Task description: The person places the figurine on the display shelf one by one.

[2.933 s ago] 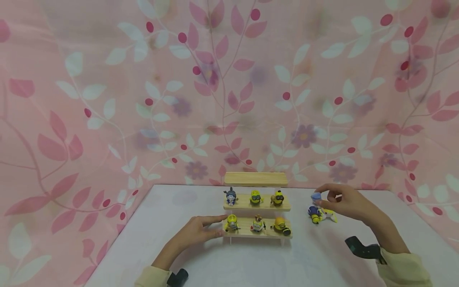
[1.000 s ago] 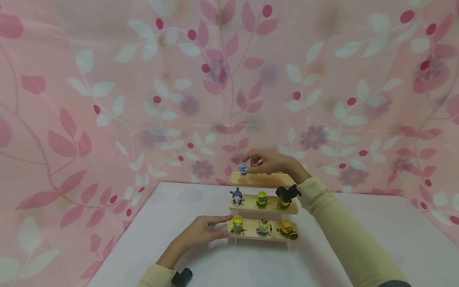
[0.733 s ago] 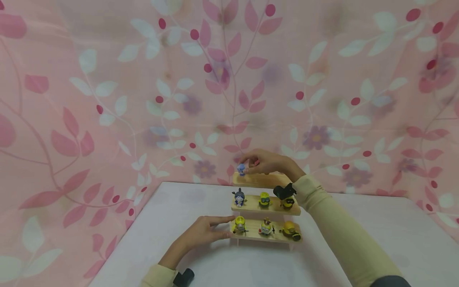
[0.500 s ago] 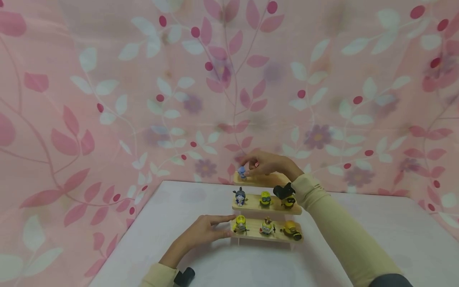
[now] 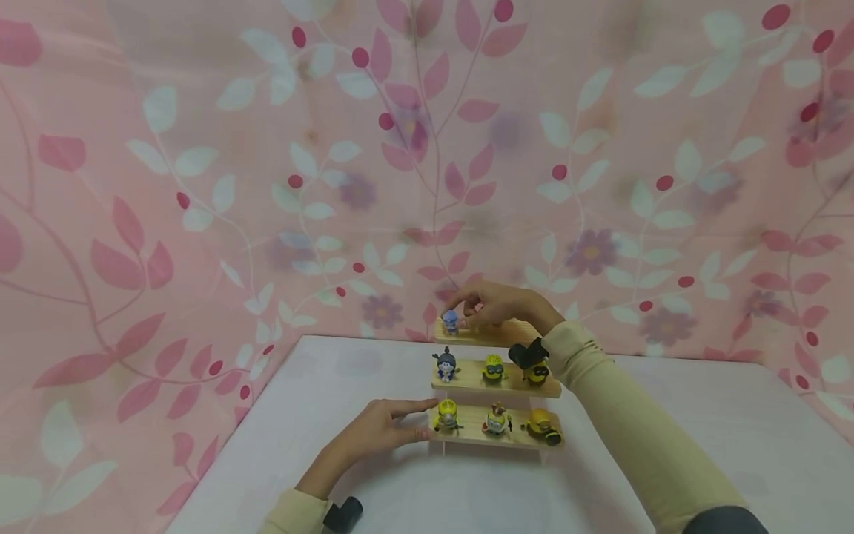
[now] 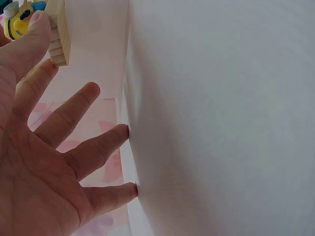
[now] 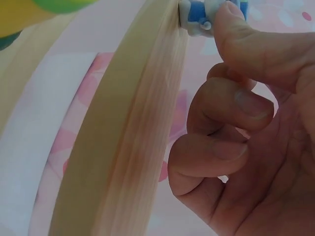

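My right hand (image 5: 497, 302) pinches a small blue figurine (image 5: 450, 320) by thumb and forefinger at the left end of the top step of a wooden display stand (image 5: 467, 443). In the right wrist view the figurine's (image 7: 198, 14) white feet meet the board; its upper part is out of frame. My left hand (image 5: 376, 430) holds the left end of the lowest step between thumb and forefinger. Its other fingers spread out, two tips touching the white tabletop in the left wrist view. A yellow figurine (image 5: 447, 415) stands close to those fingertips.
On the middle step stand a dark-haired figurine (image 5: 445, 366), a yellow one (image 5: 493, 368) and another (image 5: 536, 373) partly behind the right wrist camera. The lowest step also bears a crowned figurine (image 5: 496, 421) and an orange-topped one (image 5: 542, 426). A floral cloth (image 5: 360, 185) hangs behind the white table (image 5: 333, 378).
My right hand has carried the blue figurine from the table's right side to the top step and lowered it there. The left hand keeps its hold on the lowest step.
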A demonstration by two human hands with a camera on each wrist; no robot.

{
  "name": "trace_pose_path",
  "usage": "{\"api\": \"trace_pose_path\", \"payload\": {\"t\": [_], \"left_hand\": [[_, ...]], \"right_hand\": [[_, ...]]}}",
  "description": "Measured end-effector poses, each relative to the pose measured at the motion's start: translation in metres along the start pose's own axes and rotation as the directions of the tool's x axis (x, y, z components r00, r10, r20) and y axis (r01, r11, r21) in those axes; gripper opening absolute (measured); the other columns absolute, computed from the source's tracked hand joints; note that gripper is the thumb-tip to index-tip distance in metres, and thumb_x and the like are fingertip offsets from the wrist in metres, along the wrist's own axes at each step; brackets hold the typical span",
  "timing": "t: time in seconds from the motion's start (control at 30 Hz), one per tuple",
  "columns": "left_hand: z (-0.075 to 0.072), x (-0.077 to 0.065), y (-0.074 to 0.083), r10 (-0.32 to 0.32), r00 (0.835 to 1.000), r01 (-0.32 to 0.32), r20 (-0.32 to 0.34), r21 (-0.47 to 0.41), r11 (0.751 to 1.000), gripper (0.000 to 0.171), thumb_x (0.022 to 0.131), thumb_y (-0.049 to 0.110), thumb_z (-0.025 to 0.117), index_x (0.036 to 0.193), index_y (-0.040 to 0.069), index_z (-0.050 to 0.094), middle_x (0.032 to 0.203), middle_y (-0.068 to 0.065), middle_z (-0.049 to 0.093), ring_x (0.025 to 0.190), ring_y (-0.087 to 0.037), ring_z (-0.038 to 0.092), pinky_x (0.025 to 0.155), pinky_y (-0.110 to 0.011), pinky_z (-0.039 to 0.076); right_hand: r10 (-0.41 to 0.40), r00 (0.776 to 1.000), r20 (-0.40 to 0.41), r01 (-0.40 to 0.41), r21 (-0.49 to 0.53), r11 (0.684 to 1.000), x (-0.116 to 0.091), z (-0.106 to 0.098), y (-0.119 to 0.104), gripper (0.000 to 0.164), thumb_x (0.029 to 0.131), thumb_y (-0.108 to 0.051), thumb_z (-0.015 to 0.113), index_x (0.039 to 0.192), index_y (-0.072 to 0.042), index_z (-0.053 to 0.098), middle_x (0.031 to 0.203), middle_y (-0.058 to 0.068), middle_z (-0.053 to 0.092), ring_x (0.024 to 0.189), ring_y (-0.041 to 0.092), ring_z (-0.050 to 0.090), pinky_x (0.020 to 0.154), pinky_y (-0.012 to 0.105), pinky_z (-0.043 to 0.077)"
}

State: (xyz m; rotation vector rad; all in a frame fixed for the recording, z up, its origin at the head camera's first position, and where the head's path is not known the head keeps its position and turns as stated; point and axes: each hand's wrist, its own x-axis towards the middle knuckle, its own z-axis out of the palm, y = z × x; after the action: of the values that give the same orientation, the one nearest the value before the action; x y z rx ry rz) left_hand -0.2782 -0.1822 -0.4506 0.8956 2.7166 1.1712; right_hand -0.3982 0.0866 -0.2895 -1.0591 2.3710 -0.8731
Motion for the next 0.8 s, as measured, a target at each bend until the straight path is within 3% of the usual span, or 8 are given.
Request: {"api": "trace_pose_path", "payload": {"t": [0.33,0.57,0.8], "left_hand": [[0.0,0.0,0.002,-0.017,1.0,0.017,-0.003,-0.021,1.0,0.052,0.086,0.054,0.071,0.134,0.039,0.061,0.133,0.007,0.06,0.126,-0.023,0.054,0.099,-0.05,0.047],[0.001,0.0,0.003,-0.025,1.0,0.025,-0.002,-0.019,1.0,0.056,0.086,0.053,0.071,0.135,0.028,0.063,0.132,0.006,0.061,0.125,-0.023,0.055,0.1,-0.049,0.047],[0.0,-0.001,0.004,-0.02,1.0,0.02,-0.005,-0.04,0.999,0.054,0.086,0.052,0.071,0.135,0.029,0.063,0.132,0.006,0.061,0.126,-0.023,0.054,0.101,-0.05,0.046]], "right_hand": [[0.009,0.999,-0.035,-0.01,-0.02,1.0,-0.008,-0.006,-0.003,0.034,0.097,-0.015,0.065,0.131,-0.015,0.063,0.075,0.004,0.047,0.048,0.013,0.031,0.046,0.027,0.033],[-0.087,0.991,-0.104,0.074,-0.125,0.989,-0.019,-0.01,0.007,0.026,0.097,-0.01,0.062,0.123,-0.007,0.067,0.071,0.005,0.044,0.051,0.014,0.031,0.048,0.025,0.033],[-0.168,0.973,-0.159,0.134,-0.205,0.97,-0.036,-0.013,0.015,0.025,0.097,-0.011,0.064,0.121,-0.008,0.068,0.082,0.002,0.058,0.065,0.017,0.044,0.059,0.029,0.039]]}}
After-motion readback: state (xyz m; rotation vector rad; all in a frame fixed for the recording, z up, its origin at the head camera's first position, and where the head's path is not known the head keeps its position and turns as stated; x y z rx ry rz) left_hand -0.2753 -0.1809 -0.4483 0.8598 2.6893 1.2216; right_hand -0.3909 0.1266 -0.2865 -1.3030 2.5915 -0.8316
